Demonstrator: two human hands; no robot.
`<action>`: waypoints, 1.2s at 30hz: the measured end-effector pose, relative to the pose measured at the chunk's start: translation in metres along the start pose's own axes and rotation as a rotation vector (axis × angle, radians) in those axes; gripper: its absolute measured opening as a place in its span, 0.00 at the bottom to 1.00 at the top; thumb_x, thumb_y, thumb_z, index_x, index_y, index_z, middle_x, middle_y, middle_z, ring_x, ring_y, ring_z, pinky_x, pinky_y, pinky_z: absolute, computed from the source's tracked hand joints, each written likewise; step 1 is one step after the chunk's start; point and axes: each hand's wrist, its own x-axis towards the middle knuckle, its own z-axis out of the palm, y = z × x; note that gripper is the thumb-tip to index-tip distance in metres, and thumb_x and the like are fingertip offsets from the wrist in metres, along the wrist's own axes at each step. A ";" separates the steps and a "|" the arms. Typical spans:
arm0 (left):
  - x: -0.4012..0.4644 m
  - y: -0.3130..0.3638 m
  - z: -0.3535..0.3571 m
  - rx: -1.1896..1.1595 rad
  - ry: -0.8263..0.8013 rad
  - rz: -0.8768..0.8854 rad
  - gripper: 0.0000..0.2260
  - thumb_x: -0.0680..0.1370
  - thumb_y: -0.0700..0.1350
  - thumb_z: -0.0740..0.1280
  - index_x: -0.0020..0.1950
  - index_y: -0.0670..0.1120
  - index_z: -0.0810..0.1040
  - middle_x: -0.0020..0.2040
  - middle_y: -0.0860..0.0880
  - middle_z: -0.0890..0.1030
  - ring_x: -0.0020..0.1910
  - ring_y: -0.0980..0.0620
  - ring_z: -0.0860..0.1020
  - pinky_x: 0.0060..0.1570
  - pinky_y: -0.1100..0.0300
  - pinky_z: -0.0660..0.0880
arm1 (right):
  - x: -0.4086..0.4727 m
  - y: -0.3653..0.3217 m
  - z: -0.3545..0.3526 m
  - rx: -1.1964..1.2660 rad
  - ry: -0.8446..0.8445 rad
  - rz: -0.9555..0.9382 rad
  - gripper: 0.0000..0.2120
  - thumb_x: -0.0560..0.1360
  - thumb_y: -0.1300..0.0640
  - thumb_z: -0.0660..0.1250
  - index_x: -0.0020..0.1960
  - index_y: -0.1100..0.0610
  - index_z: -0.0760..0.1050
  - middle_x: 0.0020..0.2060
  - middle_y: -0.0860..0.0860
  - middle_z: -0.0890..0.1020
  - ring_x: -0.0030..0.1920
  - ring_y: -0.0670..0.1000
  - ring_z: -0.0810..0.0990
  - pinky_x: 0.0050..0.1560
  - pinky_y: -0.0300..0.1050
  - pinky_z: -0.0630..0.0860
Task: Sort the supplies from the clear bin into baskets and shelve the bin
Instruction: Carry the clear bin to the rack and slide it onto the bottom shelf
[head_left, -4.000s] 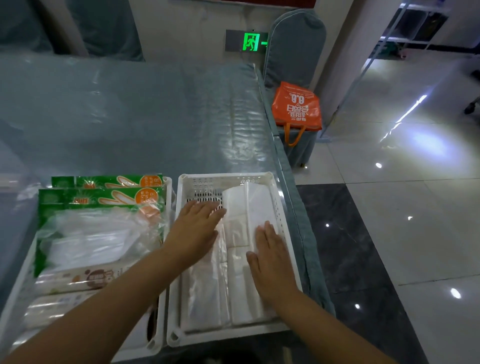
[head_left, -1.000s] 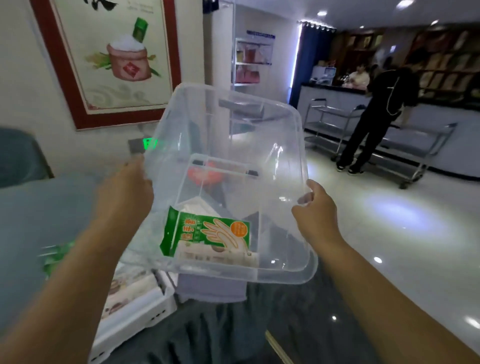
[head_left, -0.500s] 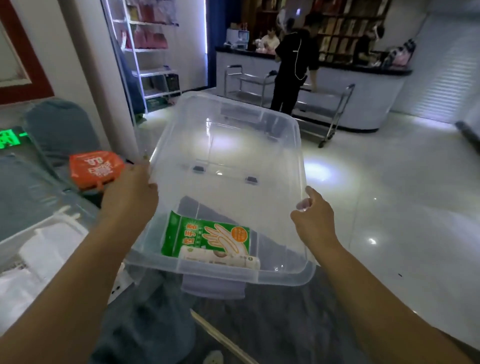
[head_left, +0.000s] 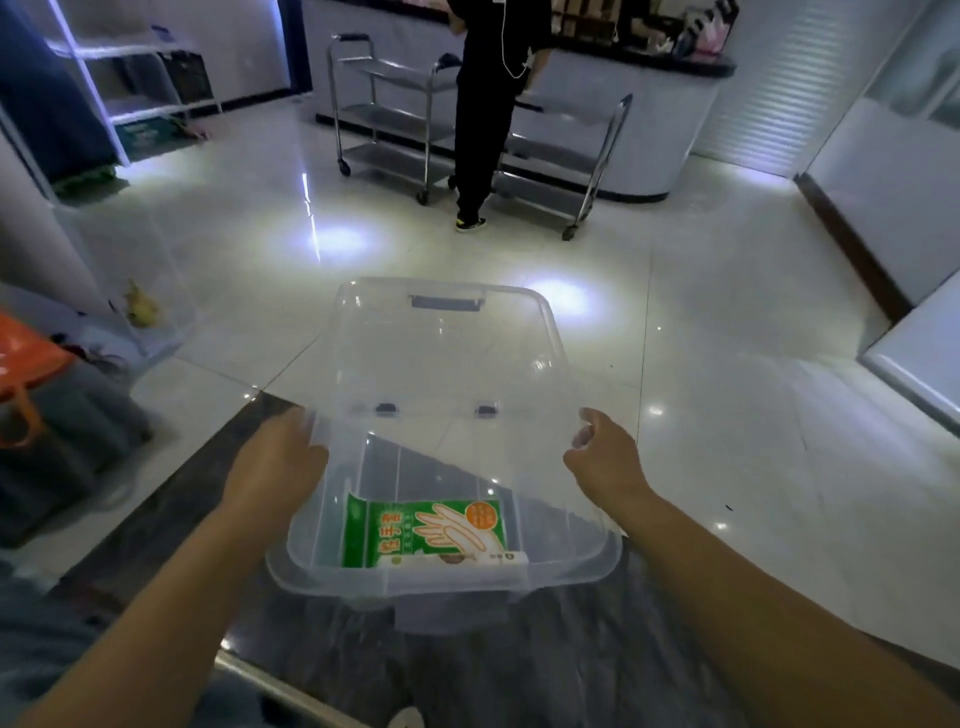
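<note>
Carrying step: both hands, left hand (head_left: 280, 462) and right hand (head_left: 602, 457), grip the side rims of the clear bin (head_left: 447, 364), held over open floor (head_left: 727, 415). A green glove packet (head_left: 423, 530) remains inside; shelving probably calls for removing it. Nearest edges: trolley (head_left: 384, 114), bystander (head_left: 488, 104).

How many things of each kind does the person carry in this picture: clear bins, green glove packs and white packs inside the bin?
Clear bin: 1
Green glove pack: 1
White pack: 1
Total: 3
</note>
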 end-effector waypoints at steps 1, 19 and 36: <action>0.015 0.000 0.007 -0.001 -0.028 -0.012 0.08 0.73 0.39 0.64 0.51 0.42 0.75 0.40 0.48 0.76 0.37 0.49 0.73 0.37 0.57 0.67 | 0.015 0.001 0.003 -0.010 -0.007 0.010 0.24 0.73 0.64 0.67 0.67 0.57 0.67 0.45 0.47 0.74 0.44 0.47 0.74 0.49 0.40 0.72; 0.357 0.074 0.128 -0.007 -0.226 -0.235 0.07 0.73 0.42 0.68 0.41 0.44 0.70 0.36 0.49 0.75 0.32 0.55 0.73 0.25 0.64 0.64 | 0.403 -0.011 0.069 -0.092 -0.162 0.044 0.28 0.70 0.65 0.67 0.69 0.60 0.66 0.53 0.55 0.78 0.49 0.49 0.74 0.52 0.40 0.68; 0.692 0.014 0.113 -0.211 0.015 -0.566 0.08 0.71 0.41 0.68 0.41 0.42 0.69 0.35 0.46 0.73 0.30 0.48 0.73 0.23 0.63 0.67 | 0.760 -0.208 0.250 -0.178 -0.325 -0.221 0.28 0.70 0.64 0.67 0.69 0.56 0.65 0.47 0.48 0.75 0.47 0.48 0.74 0.49 0.40 0.69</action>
